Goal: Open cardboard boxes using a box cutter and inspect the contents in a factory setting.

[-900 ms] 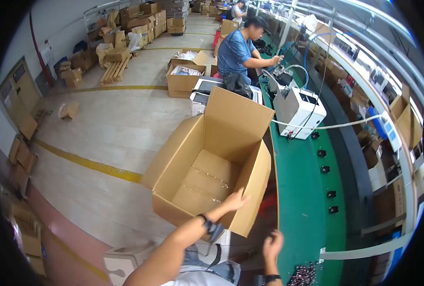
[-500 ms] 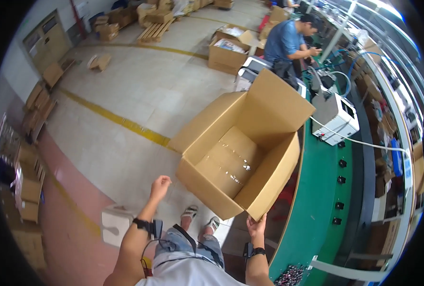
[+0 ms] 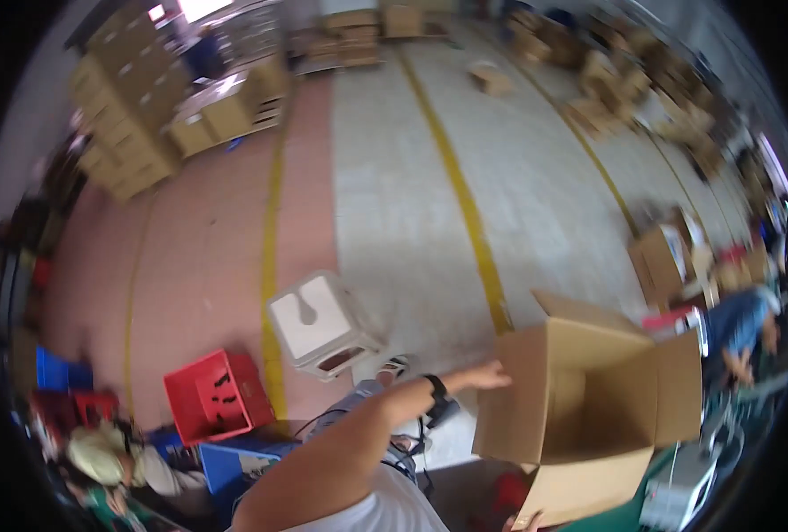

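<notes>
A large open cardboard box [image 3: 514, 399] stands on my right, its flaps folded outward and its inside partly in shadow. My right hand [image 3: 527, 523] shows only as fingertips at the lower picture edge, gripping the box's near flap. My left arm reaches across, and my left hand [image 3: 487, 376] is beside the box's left side, fingers stretched toward it with nothing seen in them. Whether they touch the cardboard I cannot tell.
A beige plastic stool [image 3: 316, 321] is just ahead of my feet. Left of it lie a red crate [image 3: 265, 403] and a blue bin [image 3: 221, 470]. A person in blue [image 3: 740, 332] works at right, another person [image 3: 101, 452] at lower left. Stacked cartons [image 3: 128, 106] stand far left.
My view has swung left, bringing the stool, crates and stacked cartons into sight. My left hand has come closer to the box; my right hand stays on its edge.
</notes>
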